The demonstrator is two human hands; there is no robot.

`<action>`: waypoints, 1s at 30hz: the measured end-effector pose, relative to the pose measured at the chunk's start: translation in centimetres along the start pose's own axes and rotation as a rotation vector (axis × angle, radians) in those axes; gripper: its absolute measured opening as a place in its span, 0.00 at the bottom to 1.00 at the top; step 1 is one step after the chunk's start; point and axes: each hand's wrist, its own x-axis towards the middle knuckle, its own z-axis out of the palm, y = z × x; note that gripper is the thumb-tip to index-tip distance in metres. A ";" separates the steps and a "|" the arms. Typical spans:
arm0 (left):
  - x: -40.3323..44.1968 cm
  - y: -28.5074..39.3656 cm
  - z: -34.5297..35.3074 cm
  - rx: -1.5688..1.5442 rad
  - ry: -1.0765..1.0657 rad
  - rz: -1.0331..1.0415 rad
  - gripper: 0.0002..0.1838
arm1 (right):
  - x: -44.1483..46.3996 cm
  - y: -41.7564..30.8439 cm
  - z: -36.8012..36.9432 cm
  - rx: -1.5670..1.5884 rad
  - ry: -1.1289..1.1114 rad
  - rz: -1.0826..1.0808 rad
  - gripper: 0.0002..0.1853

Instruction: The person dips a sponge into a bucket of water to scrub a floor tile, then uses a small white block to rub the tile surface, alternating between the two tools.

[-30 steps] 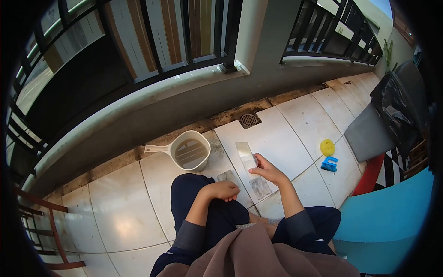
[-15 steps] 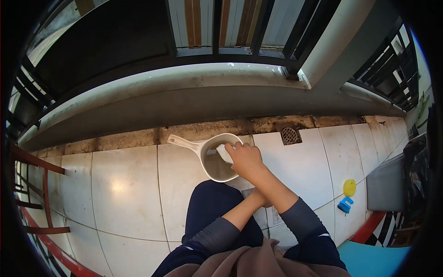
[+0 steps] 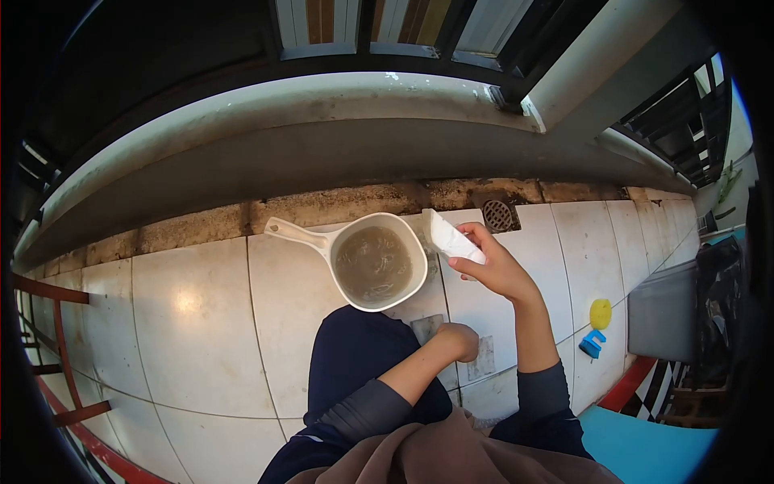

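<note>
My right hand (image 3: 504,270) grips a white sponge block (image 3: 453,239) between thumb and fingers, just right of the dipper and above the tiles. The cream plastic dipper (image 3: 422,270) stands on the floor, its handle pointing left. Cloudy, rippling water (image 3: 373,263) fills part of it. My left hand (image 3: 459,342) is curled closed low over the floor beside my knee; its fingertips, and anything in them, are hidden. Greyish patches (image 3: 482,360) mark the tile around that hand.
A round drain grate (image 3: 499,215) lies by the stained strip along the low wall (image 3: 347,157). To the right are a yellow scrubber (image 3: 600,314), a blue brush (image 3: 592,344) and a grey bin (image 3: 661,310). A red metal frame (image 3: 68,351) stands at left.
My right hand has lifted the sponge block out of the dipper and moved it right. The water's surface now shows, and my left hand is no longer covered by the right forearm.
</note>
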 end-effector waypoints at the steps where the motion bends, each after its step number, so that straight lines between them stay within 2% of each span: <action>1: 0.1 0.1 0.0 0.005 -0.005 0.003 0.18 | -0.4 0.4 -0.9 -0.043 0.051 0.037 0.24; 3: 0.2 0.1 0.1 0.008 -0.014 0.001 0.18 | -1.3 1.6 -2.2 -0.128 0.150 0.117 0.23; 6: -0.1 0.1 0.0 0.010 -0.020 -0.014 0.18 | -2.5 5.2 -3.4 -0.690 0.276 -0.090 0.26; 7: -0.3 0.2 -0.1 0.010 -0.018 -0.019 0.18 | -3.1 5.6 -3.1 -0.722 0.289 -0.073 0.28; 11: -0.3 0.2 0.1 0.010 -0.004 -0.019 0.18 | -4.3 9.3 -1.7 -0.920 0.371 -0.040 0.27; 14: -0.4 0.2 -0.2 0.001 -0.016 -0.027 0.18 | -3.8 10.1 -0.9 -0.957 0.401 0.027 0.26; 23: 0.1 0.0 0.0 0.009 -0.043 -0.028 0.19 | 4.0 11.2 -1.0 -1.170 0.626 -0.150 0.21; 30: -0.2 0.5 -0.3 -0.005 -0.051 -0.024 0.19 | -2.1 11.5 0.8 -1.206 0.480 -0.071 0.23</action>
